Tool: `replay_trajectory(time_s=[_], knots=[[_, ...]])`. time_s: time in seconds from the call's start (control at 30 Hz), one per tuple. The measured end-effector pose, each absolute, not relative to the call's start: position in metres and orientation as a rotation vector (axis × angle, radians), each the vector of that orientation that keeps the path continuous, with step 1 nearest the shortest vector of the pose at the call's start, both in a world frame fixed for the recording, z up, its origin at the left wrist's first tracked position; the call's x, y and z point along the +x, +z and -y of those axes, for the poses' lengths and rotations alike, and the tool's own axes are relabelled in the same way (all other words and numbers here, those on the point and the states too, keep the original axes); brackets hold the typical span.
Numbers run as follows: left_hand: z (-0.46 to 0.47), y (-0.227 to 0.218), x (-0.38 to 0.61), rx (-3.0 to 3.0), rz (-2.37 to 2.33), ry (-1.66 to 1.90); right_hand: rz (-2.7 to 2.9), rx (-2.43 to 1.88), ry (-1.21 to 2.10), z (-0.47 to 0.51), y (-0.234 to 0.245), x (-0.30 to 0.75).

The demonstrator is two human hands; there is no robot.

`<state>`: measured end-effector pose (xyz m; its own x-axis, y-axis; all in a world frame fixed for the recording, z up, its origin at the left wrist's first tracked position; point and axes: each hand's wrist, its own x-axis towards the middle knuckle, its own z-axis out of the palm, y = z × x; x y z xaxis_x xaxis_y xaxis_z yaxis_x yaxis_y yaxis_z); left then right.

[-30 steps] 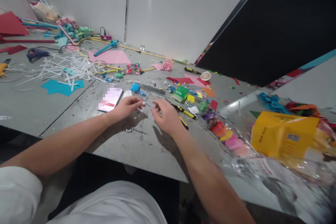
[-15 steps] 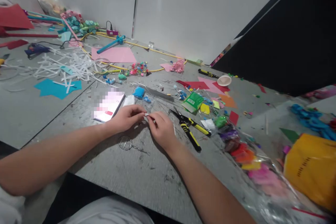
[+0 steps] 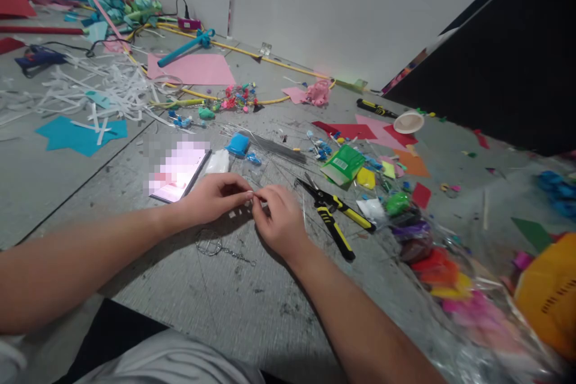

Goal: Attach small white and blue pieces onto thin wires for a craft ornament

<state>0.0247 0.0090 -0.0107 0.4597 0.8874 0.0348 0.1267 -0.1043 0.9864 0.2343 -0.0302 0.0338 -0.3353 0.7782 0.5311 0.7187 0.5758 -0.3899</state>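
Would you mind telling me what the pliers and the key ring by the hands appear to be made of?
Pliers: dark metal jaws, probably steel, with matte yellow-and-black grips that look like plastic or rubber. Key ring: thin grey wire loop with a fine chain, apparently metal, dull rather than shiny.

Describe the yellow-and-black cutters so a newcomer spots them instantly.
Start at the grey table and find the right hand near its middle. Just right of that hand lie the cutters, tips pointing away toward the green packet. They are the only tool there with two long yellow-and-black handles.
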Motion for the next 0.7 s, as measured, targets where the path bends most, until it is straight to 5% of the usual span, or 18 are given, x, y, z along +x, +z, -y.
replay_trajectory(time_s=[0.7], knots=[[-0.008,0.004,0.023,1.498,-1.077,0.773,1.942,-1.315,0.287,0.029,0.032,0.24]])
